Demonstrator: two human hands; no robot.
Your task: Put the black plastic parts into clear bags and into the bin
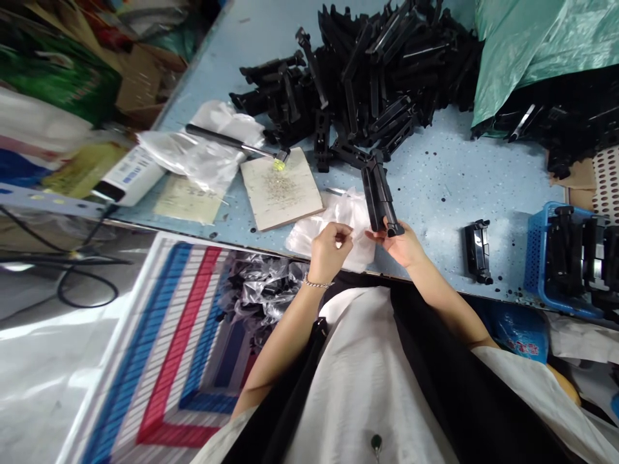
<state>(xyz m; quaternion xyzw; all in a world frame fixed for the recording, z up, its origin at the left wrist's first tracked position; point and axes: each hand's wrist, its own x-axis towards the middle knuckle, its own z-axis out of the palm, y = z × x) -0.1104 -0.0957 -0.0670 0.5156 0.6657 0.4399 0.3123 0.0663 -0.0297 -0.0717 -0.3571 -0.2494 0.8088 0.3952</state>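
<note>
My right hand (399, 245) grips the lower end of a long black plastic part (380, 193), which points away from me over the table. The fingers wrap beneath it, with the thumb at its side. Just left of it, my left hand (332, 248) is closed with thumb and forefinger curled together; whatever it pinches, if anything, is too small to make out. Beneath both hands lies a stack of clear plastic bags (355, 216) at the table's front edge. The far end of the held part is close to other black parts.
A large heap of black parts (367, 71) covers the back. To the left are a wooden board (280, 193) and a black-handled tool (217, 138). One black part (478, 251) lies right, beside a blue basket (536, 251). A striped bin (159, 386) stands below.
</note>
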